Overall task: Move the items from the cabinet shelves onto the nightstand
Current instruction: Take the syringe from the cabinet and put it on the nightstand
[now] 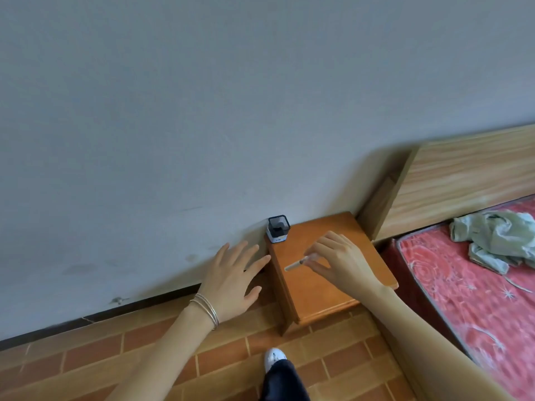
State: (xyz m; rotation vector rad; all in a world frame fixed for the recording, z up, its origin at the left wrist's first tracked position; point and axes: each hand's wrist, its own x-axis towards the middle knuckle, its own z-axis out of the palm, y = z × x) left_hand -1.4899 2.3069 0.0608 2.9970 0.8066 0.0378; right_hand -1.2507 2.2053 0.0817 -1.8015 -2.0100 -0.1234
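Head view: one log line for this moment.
right hand: pinches slim stick over nightstand | left hand: open | small box: on nightstand corner

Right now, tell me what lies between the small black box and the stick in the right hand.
Nothing: the head view shows only bare nightstand top between the black box and the stick.

The nightstand (318, 290) is smooth orange-brown wood with a soft sheen, and the headboard (463, 183) is paler, grained wood. The wall (202, 111) is matt grey paint, scuffed low down. The mattress (463, 285) is red patterned cloth, the rag (498, 238) is crumpled pale-green fabric, the bangles (207, 309) are thin shiny metal, and the stick (295, 266) is matt tan.
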